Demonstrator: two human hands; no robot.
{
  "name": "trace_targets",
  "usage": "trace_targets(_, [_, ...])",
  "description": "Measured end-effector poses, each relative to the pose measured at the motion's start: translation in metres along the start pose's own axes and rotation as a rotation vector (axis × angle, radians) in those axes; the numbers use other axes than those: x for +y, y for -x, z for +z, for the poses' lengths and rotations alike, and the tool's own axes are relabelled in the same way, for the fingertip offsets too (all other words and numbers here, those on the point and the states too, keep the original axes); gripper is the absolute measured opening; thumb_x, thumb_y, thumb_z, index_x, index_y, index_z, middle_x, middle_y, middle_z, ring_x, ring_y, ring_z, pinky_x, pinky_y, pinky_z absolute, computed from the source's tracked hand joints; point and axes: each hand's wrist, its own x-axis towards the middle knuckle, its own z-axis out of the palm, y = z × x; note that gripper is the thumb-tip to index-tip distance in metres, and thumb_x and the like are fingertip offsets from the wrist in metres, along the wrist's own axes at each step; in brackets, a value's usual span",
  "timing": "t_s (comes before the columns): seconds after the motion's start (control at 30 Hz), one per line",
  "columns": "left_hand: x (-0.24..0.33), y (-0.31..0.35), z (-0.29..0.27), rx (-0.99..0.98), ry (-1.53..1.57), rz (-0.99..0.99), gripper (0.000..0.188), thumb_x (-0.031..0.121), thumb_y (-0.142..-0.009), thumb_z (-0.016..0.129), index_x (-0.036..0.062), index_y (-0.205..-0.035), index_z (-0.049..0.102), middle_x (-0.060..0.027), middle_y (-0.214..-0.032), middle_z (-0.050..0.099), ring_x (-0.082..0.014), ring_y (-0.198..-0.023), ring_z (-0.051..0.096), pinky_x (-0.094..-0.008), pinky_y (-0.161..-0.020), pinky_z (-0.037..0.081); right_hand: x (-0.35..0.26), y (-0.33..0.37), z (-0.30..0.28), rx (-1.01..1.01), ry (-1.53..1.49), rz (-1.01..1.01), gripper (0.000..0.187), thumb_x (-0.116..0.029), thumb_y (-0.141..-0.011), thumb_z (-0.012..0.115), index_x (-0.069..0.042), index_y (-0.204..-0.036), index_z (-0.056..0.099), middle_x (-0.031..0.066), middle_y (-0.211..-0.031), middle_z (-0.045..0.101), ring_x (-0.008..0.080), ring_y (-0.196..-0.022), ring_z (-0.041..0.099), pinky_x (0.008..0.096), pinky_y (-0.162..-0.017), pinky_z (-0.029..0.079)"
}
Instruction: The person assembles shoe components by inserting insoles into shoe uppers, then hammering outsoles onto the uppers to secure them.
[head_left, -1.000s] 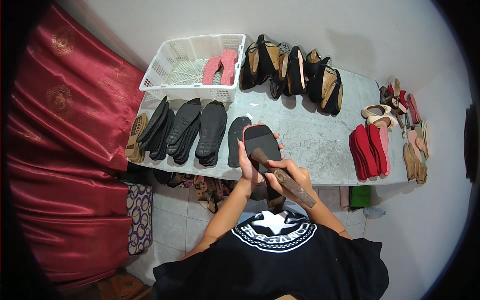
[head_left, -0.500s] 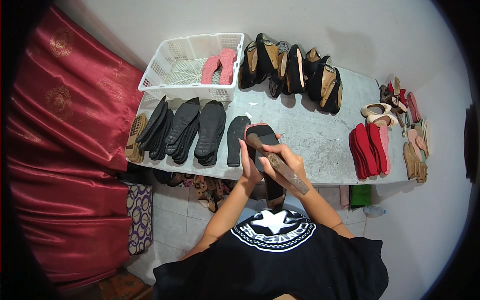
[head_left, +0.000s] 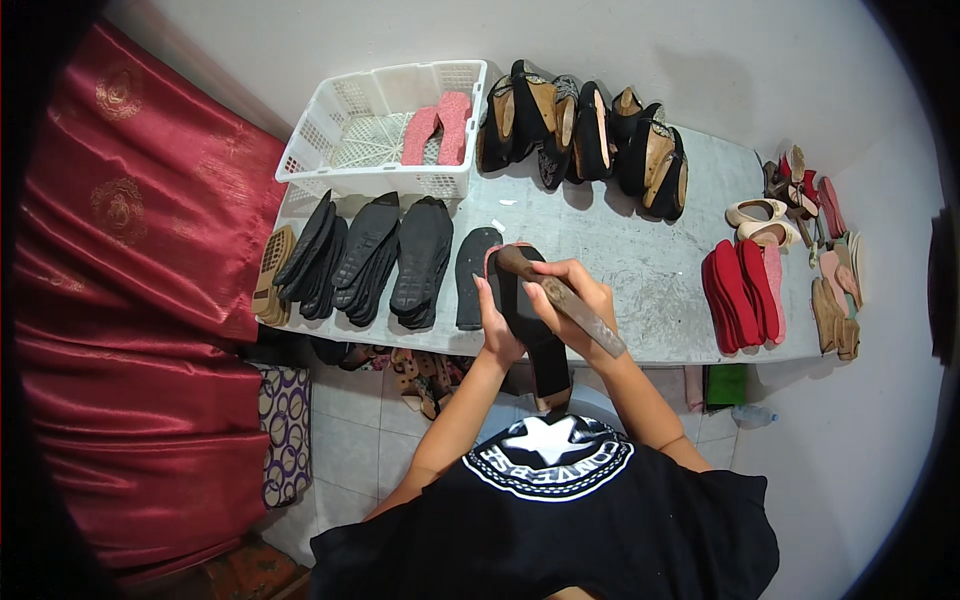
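Note:
Held over the table's front edge is a black shoe sole (head_left: 548, 365) with a pinkish rim at its far end. My left hand (head_left: 500, 335) is closed around its left side. In my right hand (head_left: 592, 305) is a stout brown wooden-looking stick tool (head_left: 590, 322), gripped around its middle. The tool's rounded far end lies over the sole's far end; whether they touch I cannot tell. Its exact kind is unclear. Just beyond my left hand a single black sole (head_left: 474, 285) rests on the table, beside a stack of black soles (head_left: 420, 265).
A white plastic basket (head_left: 375, 180) with pink pieces stands back left. Black shoes (head_left: 595, 130) line the table's back. Red soles (head_left: 735, 300), cream flats (head_left: 757, 212) and other shoe parts lie at the right. A red curtain (head_left: 140, 300) hangs at the left.
My right hand has risen slightly from the sole, and the tool's near end has swung away from my body. The left hand keeps its hold on the sole.

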Motion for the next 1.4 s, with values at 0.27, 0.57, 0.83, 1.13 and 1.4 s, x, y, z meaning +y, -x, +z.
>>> trace_targets(0.27, [-0.003,-0.003,-0.009,0.105,-0.075,0.028,0.071,0.063,-0.086,0.018,0.0093,-0.127,0.038,-0.0079,-0.121,0.048,-0.0212,-0.11,0.048,-0.0345,-0.091,0.041,0.008,0.0,-0.007,0.062,0.02,0.008,0.025,-0.01,-0.075,0.068,-0.003,-0.096,0.056,0.006,-0.063,0.059,0.0091,-0.053,0.056,0.0197,-0.05,0.043])
trace_targets(0.57, [-0.007,-0.008,-0.011,0.038,0.044,0.039,0.076,0.067,-0.084,0.02,0.0064,-0.126,0.039,-0.0146,-0.12,0.048,-0.0257,-0.11,0.047,-0.039,-0.093,0.039,0.02,0.022,-0.009,0.192,-0.005,-0.059,0.022,-0.01,-0.077,0.066,-0.002,-0.096,0.056,0.0077,-0.073,0.063,0.0082,-0.061,0.059,0.0208,-0.053,0.044])
trace_targets(0.83, [-0.009,-0.004,-0.027,-0.122,0.062,-0.126,0.068,0.055,-0.087,0.031,0.002,-0.129,0.034,-0.0174,-0.126,0.043,-0.0288,-0.114,0.045,-0.0416,-0.095,0.038,0.021,0.039,-0.018,0.123,-0.116,0.137,0.022,-0.009,-0.078,0.066,-0.002,-0.096,0.056,0.006,-0.07,0.061,0.007,-0.061,0.057,0.0205,-0.053,0.044])
trace_targets(1.13, [-0.008,-0.001,-0.022,-0.102,0.116,-0.131,0.063,0.049,-0.09,0.03,0.0009,-0.13,0.032,-0.0167,-0.132,0.037,-0.0299,-0.115,0.044,-0.0454,-0.091,0.042,0.014,0.041,-0.028,0.013,-0.058,0.326,0.022,-0.01,-0.078,0.066,0.0,-0.096,0.056,0.0072,-0.072,0.062,0.0069,-0.063,0.057,0.0201,-0.055,0.044])
trace_targets(1.4, [-0.009,-0.006,-0.015,-0.095,0.129,-0.143,0.061,0.05,-0.09,0.032,0.0019,-0.127,0.034,-0.0153,-0.122,0.042,-0.0346,-0.114,0.044,-0.0465,-0.089,0.044,0.023,0.058,-0.03,0.04,0.076,0.128,0.02,-0.009,-0.079,0.064,-0.001,-0.095,0.056,0.01,-0.07,0.063,0.0102,-0.06,0.06,0.0232,-0.051,0.044])
